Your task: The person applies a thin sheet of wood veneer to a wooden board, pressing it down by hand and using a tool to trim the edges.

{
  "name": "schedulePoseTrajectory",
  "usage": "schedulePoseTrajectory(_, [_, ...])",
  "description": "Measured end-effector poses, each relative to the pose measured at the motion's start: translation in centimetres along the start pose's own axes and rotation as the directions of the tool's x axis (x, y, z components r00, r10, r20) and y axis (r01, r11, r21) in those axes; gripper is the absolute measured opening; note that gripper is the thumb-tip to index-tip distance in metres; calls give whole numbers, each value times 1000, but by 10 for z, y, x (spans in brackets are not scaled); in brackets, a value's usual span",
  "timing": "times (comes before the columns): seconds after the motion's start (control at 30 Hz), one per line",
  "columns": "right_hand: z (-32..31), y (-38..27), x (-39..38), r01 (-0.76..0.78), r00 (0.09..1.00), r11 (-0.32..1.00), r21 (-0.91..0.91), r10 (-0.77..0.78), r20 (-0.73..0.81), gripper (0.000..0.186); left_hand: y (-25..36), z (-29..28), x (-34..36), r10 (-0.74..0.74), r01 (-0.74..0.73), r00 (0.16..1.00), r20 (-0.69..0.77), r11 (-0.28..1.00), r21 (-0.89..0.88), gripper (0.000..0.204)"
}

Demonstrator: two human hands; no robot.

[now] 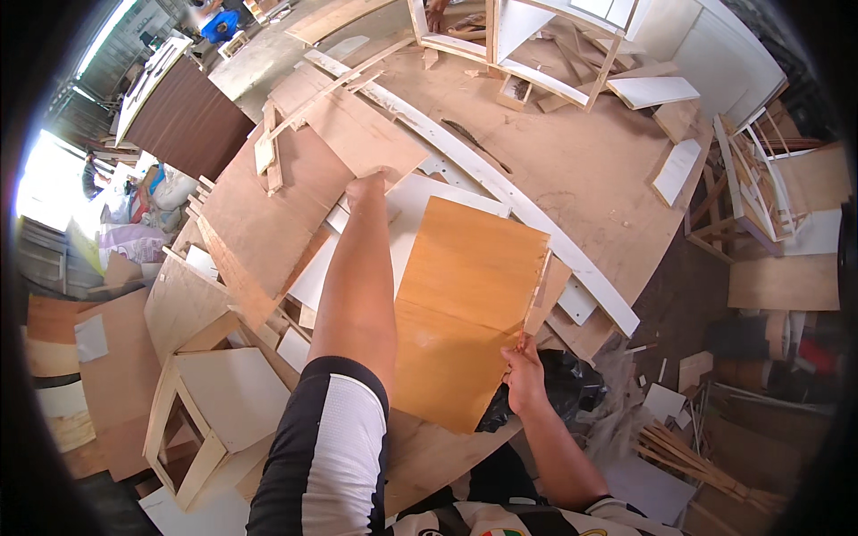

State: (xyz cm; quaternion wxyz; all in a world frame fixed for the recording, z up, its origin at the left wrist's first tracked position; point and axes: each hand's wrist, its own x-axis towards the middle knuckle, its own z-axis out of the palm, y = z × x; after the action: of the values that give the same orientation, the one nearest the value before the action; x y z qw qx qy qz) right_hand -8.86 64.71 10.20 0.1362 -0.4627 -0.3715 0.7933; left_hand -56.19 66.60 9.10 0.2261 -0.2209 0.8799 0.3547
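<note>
An orange-brown plywood panel (465,295) with a crease across its middle is tilted in front of me. My right hand (525,380) pinches its lower right edge, thumb on the face. Farther off, my left arm reaches forward, and my left hand (366,185) is closed at the near edge of a light brown plywood sheet (344,112); its fingertips are partly hidden. Under both lie white boards (420,192) and a larger reddish-brown plywood sheet (264,210). A long white strip (500,196) runs diagonally past the panel's far side.
A white-faced wooden frame (496,40) stands on the worktable (554,152) at the back, with another person's hand (435,13) by it. Thin wood strips (273,152) lie across the sheets. Black plastic (572,384) sits beside my right hand. Wood offcuts (706,464) crowd the right.
</note>
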Motion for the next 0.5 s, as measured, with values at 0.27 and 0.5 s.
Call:
schedulePoseTrajectory(0.27, [9, -10, -7, -51, 999, 998, -33, 51, 16, 40, -22, -52, -29, 424, 0, 801, 423, 707, -707, 41])
schedulePoseTrajectory(0.5, [12, -24, -26, -51, 999, 998, 26, 50, 18, 46, -96, -127, -78, 517, -82, 776, 362, 651, -755, 28])
